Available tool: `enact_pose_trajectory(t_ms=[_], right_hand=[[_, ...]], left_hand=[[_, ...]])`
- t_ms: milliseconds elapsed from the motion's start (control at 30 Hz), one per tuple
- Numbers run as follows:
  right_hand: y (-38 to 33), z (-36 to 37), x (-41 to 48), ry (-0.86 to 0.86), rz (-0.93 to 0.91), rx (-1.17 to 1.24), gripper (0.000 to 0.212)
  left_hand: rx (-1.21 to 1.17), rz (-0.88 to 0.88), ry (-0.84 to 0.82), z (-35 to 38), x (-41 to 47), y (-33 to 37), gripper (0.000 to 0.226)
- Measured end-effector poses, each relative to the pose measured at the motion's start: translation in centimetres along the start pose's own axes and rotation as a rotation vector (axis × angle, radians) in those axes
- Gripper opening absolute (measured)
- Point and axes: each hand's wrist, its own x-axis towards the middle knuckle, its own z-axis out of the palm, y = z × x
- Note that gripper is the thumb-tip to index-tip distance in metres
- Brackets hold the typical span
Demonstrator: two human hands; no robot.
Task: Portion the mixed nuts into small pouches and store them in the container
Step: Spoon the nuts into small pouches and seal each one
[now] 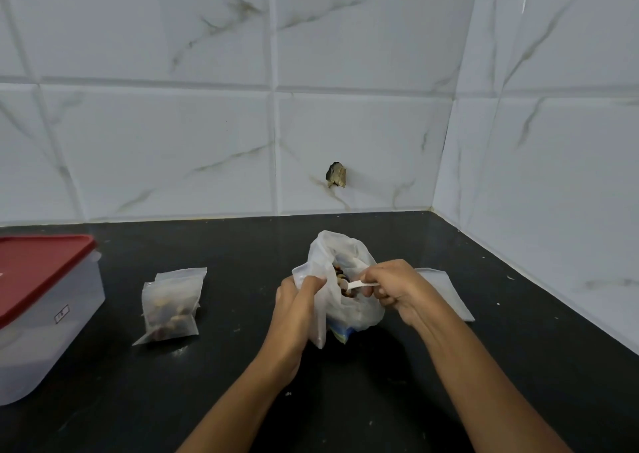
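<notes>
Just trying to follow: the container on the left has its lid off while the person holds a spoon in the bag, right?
No. The head view shows the red lid on the container, shut. The rest holds: the right hand holds a spoon in the bag.

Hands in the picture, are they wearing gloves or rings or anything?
No gloves. The left hand and the right hand are both bare, with no ring, watch or bracelet that I can see. The forearms are bare too: no sleeve reaches into view.
</notes>
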Motion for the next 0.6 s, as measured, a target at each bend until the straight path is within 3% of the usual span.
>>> enact_pose_trajectory(t_ms=[167,300,433,533,600], right_hand=[[0.4,0.2,0.4,-0.031,0.044,0.090,0.018],[0.6,-1.0,0.8,-0.065,0.080,0.263,0.019],[0.8,-1.9,1.1,-0.059,0.075,0.291,0.019],[0.6,-2.2,1.0,-0.033,0.036,0.291,0.020],[0.3,-2.2,0.8,-0.010,0.010,0.297,0.020]], left_hand=[[0.051,-0.033,-0.023,-0.1,0.4,-0.4,0.078],[0.094,-0.054,-0.027,-1.3,1.2,-0.1,0.053],[0.359,0.139,0.011,-2.7,2.2,0.8,0.052],[0.617,0.364,-0.024,-3.8,2.8,1.3,0.059],[0.701,0.418,-0.074,-4.1,2.9,1.3,0.062]])
